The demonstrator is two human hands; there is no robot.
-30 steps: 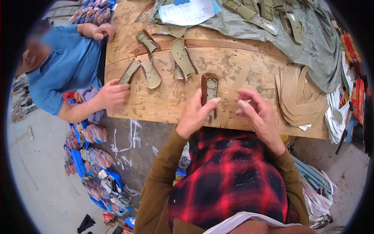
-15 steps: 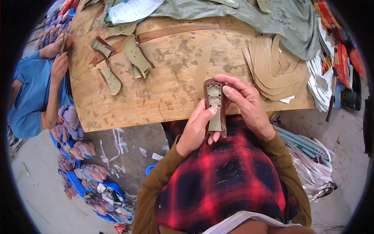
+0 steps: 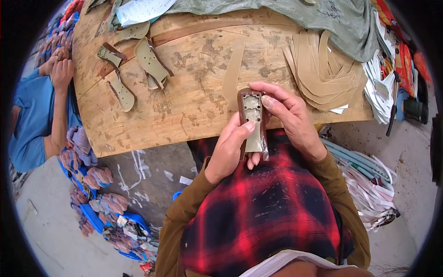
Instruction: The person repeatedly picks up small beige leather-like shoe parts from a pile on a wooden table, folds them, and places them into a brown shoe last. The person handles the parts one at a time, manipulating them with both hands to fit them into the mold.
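Between my hands, just off the table's near edge, is a khaki shoe sole piece [image 3: 254, 140] with small holes and a moulded hollow at its far end. A glossy dark brown edging strip [image 3: 265, 131] runs round its rim, its loose end hanging at the near right. My left hand [image 3: 228, 150] is closed round the left side, thumb flat on the upper face and fingertips showing beneath. At the far right corner, my right hand [image 3: 295, 122] pinches the brown rim between thumb and fingers. Beyond them a single curved tan strip [image 3: 233, 69] lies on the table.
Several similar sole pieces [image 3: 151, 62] lie at the left of the wooden table [image 3: 184, 124]. A pile of curved tan strips [image 3: 307, 78] sits at the right. Grey-green sheeting [image 3: 277, 13] covers the far edge. A person in a blue top [image 3: 34, 115] is at the left.
The table and its contents have shifted slightly left and up in the picture. My hands keep the same hold on the sole piece. The other person's hands have moved lower.
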